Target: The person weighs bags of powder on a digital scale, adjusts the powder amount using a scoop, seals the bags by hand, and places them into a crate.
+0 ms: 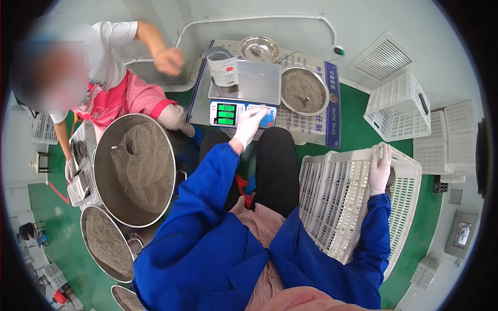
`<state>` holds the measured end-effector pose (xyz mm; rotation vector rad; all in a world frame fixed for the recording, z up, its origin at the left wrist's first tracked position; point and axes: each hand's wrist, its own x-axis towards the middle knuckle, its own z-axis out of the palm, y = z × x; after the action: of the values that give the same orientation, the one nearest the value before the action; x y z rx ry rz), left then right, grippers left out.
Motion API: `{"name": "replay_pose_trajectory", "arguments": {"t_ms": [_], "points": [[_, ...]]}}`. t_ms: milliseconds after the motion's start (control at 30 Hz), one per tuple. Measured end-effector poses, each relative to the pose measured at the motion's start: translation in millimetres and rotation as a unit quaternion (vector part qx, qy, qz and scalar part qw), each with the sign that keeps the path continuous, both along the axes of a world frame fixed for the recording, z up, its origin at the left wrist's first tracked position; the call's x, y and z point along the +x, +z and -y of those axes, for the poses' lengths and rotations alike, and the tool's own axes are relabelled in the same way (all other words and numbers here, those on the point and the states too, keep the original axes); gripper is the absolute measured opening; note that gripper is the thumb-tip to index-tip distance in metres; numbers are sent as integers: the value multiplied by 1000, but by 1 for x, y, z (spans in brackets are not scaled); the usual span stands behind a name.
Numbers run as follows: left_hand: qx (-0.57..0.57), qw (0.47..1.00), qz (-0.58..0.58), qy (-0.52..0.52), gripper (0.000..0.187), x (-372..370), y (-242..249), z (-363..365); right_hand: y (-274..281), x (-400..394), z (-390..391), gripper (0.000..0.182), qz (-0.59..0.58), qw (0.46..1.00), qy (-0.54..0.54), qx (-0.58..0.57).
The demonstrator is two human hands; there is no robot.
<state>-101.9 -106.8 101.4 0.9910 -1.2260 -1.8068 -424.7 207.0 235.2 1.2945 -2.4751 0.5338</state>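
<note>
My gloved left hand [249, 124] is over the keypad of a digital scale [223, 114] with lit green displays, its fingers stretched out and nothing visible in them. A printed pouch [224, 72] stands on the scale's metal tray [260, 81]. Right of the tray is a steel bowl [304, 90] of grey-brown granular material with a spoon in it. My gloved right hand [380, 168] is closed over the rim of a white slatted crate [332, 202] at my right side. Something brownish in the crate is partly hidden by that hand.
Another person [111, 88] stands at the left, one gloved hand at small packets. Large steel tubs [136, 171] of the material stand at my left. An emptier steel bowl [259, 48] is behind the scale. More white crates [398, 107] stand at the right.
</note>
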Motion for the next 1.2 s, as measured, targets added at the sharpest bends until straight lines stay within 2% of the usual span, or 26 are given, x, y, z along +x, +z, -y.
{"name": "replay_pose_trajectory", "arguments": {"t_ms": [33, 67, 100, 167, 200, 233, 300, 333, 433, 467, 500, 567, 600, 667, 700, 767, 800, 867, 933, 967, 1033, 1067, 1100, 1133, 1167, 1200], "points": [[3, 1000, -1, 14, 25, 21, -3, -14, -3, -1, -1, 51, -8, 1000, -3, 7], [62, 998, 29, -2, 29, 44, -4, -25, -5, -3, -2, 51, -17, 1000, -6, 14], [87, 995, 46, 27, 32, 59, -17, -37, -4, -3, -1, 51, -27, 999, -9, 22], [132, 990, 24, 46, 30, 79, -39, -62, -5, -3, 0, 52, 19, 1000, -3, 14], [48, 996, 52, 61, 33, 84, -36, -79, -7, -4, 0, 52, 26, 1000, 6, 6], [71, 994, 70, 38, 54, 92, -33, -95, -9, -5, -1, 52, 33, 999, 14, -2], [19, 993, 111, 35, 63, 96, -63, -110, -7, -4, 0, 51, 14, 1000, 16, 20], [1, 993, 109, 34, 54, 97, -80, -113, -6, -2, -1, 50, 4, 999, 15, 31], [0, 996, 85, -27, 45, 95, -82, -107, -6, -1, -2, 50, 1, 999, -4, 41], [26, 995, 93, -14, 24, 93, -69, -106, -5, 1, -2, 50, -1, 999, -1, 43], [25, 990, 132, -34, 20, 95, -60, -103, -6, 0, -2, 50, -13, 999, 5, 46], [23, 975, 210, -75, 22, 98, -42, -99, -5, -1, -1, 52, -38, 998, 16, 50], [31, 974, 213, -66, 32, 99, -28, -100, -3, 0, 0, 54, -52, 996, -11, 73], [8, 971, 230, -67, 25, 100, -49, -96, 1, 8, 5, 57, -78, 988, -66, 119], [-4, 968, 240, -68, 23, 100, -60, -96, 14, 28, 14, 59, -142, 974, -56, 168], [32, 990, 139, -5, 21, 95, -72, -99, 43, 81, 43, 62, -267, 927, -36, 260], [51, 994, 89, 27, 20, 94, -74, -102, 38, 86, 54, 64, -245, 942, -7, 230], [-99, 977, 149, 116, 20, 87, -73, -108, 25, 92, 77, 66, -197, 965, 50, 167], [-282, 937, 146, 144, 19, 86, -94, -99, 20, 108, 100, 67, -169, 971, 99, 139], [-191, 961, 181, 88, 21, 92, -85, -95, 19, 117, 108, 68, -155, 972, 125, 124], [-6, 970, 243, -23, 27, 100, -40, -82, 18, 133, 117, 69, -131, 969, 175, 112], [-16, 975, 221, 18, 40, 97, -25, -71, 18, 139, 119, 69, -121, 969, 187, 110], [-125, 960, 242, 57, 31, 94, -11, -50, 20, 145, 119, 67, -112, 968, 199, 107], [-217, 961, 111, 130, 25, 82, -10, -29, 23, 147, 119, 67, -106, 966, 212, 103], [-221, 958, 122, 135, 46, 75, 21, -8, 26, 150, 117, 66, -99, 964, 224, 101], [-263, 947, 137, 127, 57, 73, 54, 12, 32, 156, 116, 63, -93, 965, 226, 96]]}}
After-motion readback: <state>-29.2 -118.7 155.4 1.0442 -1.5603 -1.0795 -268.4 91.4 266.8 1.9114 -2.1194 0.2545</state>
